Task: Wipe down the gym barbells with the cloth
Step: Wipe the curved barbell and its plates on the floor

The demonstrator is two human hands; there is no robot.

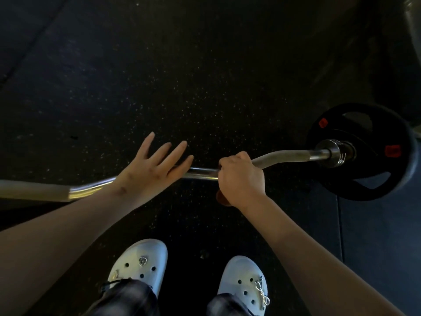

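A curved chrome barbell runs across the view from the left edge to a black weight plate at the right. My right hand grips the bar near its middle bend, fingers curled round it. A brownish bit of cloth shows just below that hand. My left hand hovers over the bar left of centre, fingers straight and spread, holding nothing. Whether it touches the bar is unclear.
The floor is dark speckled rubber matting. My two feet in pale clogs stand just behind the bar. A seam in the matting runs down at the right, and a dim object sits at the top right corner.
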